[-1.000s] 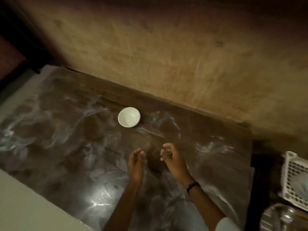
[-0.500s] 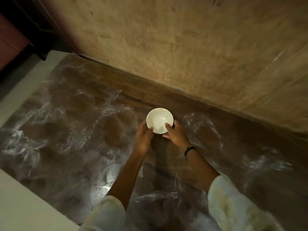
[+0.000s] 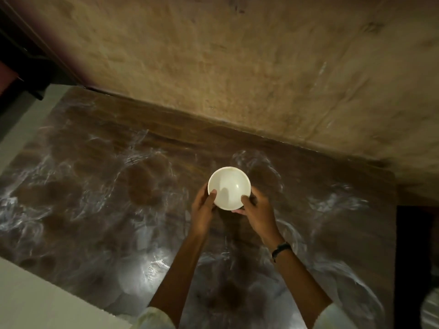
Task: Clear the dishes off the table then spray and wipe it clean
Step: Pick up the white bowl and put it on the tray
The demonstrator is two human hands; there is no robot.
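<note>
Left hand (image 3: 202,210) curled against the left side of the white bowl (image 3: 229,187), thumb laid over the rim. Bowl itself in the middle, above the dark glossy desk (image 3: 95,198), not far from the rough wall (image 3: 237,67) — hard to tell whether lifted or touching the surface. Right hand (image 3: 257,211) wrapped around the right side, thumb also on the rim, a dark band (image 3: 281,248) on the wrist. Possible trouble from here: smooth glaze, only a light two-sided hold — easy to slip or tilt if carried fast in such dim light.
</note>
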